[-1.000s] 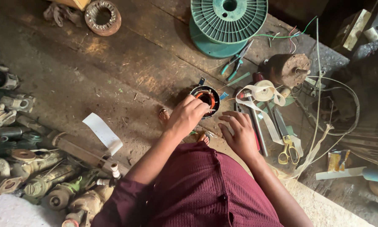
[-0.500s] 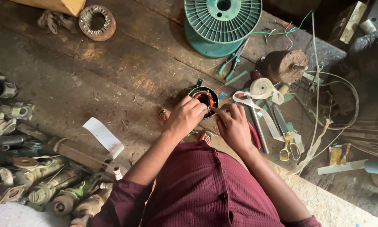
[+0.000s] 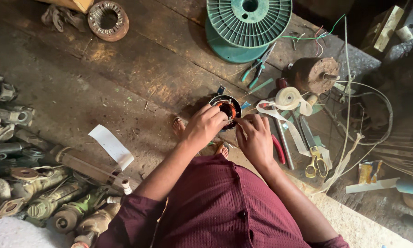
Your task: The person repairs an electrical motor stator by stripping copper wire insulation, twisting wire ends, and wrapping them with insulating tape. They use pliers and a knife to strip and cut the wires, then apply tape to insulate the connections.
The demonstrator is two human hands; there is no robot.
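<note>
Gripping the small round black motor stator with coppery windings (image 3: 226,110) by its near rim, the left hand (image 3: 205,126) is holding it on the worn wooden floor (image 3: 137,73), its open bore facing up. The right hand (image 3: 256,138) is pinching at its right edge with narrowed fingers. A roll of white cloth tape (image 3: 289,98) is lying just beside, and yellow-handled scissors (image 3: 316,160) farther right.
</note>
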